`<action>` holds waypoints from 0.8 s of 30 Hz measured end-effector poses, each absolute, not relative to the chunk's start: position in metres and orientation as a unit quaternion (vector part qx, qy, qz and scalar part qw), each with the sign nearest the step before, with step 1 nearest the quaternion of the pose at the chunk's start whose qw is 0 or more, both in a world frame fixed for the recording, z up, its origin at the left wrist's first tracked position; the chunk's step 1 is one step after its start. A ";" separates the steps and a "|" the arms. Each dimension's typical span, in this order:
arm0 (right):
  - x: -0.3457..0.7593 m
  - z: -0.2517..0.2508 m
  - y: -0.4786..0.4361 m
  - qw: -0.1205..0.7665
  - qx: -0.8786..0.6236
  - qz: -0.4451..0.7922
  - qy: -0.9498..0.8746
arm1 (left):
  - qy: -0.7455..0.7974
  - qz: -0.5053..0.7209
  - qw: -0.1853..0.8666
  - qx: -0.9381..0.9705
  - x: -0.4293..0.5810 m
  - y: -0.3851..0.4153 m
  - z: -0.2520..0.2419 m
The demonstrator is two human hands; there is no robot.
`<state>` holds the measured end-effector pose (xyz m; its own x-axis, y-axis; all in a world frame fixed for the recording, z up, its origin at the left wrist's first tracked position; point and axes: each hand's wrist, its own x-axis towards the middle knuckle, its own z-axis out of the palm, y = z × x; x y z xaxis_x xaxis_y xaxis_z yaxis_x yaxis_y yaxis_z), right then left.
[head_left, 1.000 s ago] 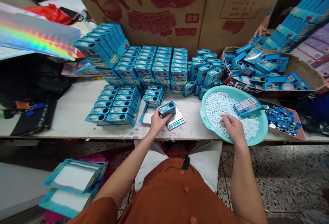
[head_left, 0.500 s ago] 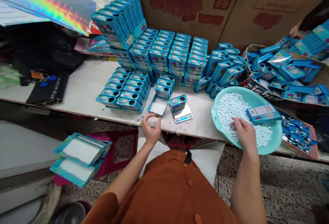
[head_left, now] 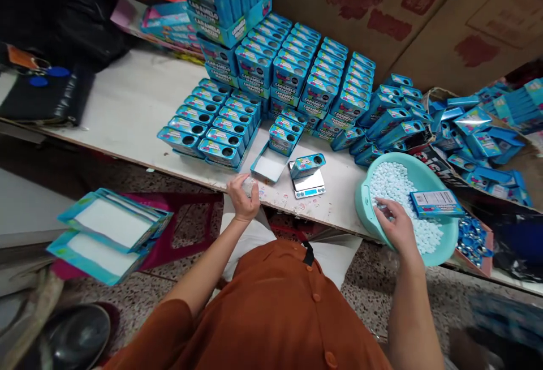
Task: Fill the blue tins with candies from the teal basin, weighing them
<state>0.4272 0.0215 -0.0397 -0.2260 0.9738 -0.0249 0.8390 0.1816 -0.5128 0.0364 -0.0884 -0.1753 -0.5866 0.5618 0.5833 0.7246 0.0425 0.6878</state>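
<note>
My left hand (head_left: 243, 197) rests curled at the table's front edge, and I cannot tell whether it holds anything. Just beyond it lies an open, empty blue tin (head_left: 268, 165). A closed blue tin (head_left: 307, 165) sits on a small digital scale (head_left: 307, 186), apart from my hand. My right hand (head_left: 396, 226) is down in the white mints (head_left: 401, 189), its fingers gathered on some of them. They fill a teal plastic basin (head_left: 363, 203). A blue box (head_left: 436, 203) with a white label lies on the mints, beside my right hand.
Rows and stacks of blue tins (head_left: 292, 70) crowd the white table (head_left: 127, 95). Behind stands a red-printed cardboard carton (head_left: 382, 13). To the right are a carton of loose blue tins (head_left: 475, 132) and a tray of blue lids (head_left: 473, 242). Open tins (head_left: 110, 228) sit below the table's edge.
My left hand has let go of the tin, which now rests on the scale, and has dropped to the table edge. The whole view has swung, shifting the table up and left.
</note>
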 end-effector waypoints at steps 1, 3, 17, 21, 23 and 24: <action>0.427 -0.039 0.022 0.157 -0.606 0.220 -0.748 | -0.717 -0.529 0.078 -0.447 0.036 -0.088 -0.177; 0.425 -0.038 0.023 0.162 -0.613 0.233 -0.737 | -0.715 -0.532 0.078 -0.447 0.037 -0.087 -0.180; 0.414 -0.011 0.044 0.014 -0.595 0.288 -0.750 | -0.731 -0.512 0.079 -0.445 0.036 -0.087 -0.181; 0.412 -0.014 0.044 0.010 -0.586 0.254 -0.769 | -0.713 -0.533 0.069 -0.450 0.034 -0.089 -0.174; 0.415 -0.017 0.041 0.030 -0.583 0.240 -0.776 | -0.700 -0.549 0.077 -0.451 0.033 -0.091 -0.167; 0.416 -0.018 0.039 0.043 -0.583 0.233 -0.777 | -0.694 -0.553 0.079 -0.455 0.033 -0.091 -0.162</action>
<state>0.4161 0.0393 -0.0178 -0.3160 0.9263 -0.2052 0.8863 0.2110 -0.4122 0.0329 -0.0914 -0.1617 -0.5742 0.5430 0.6127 0.7183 -0.0249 0.6953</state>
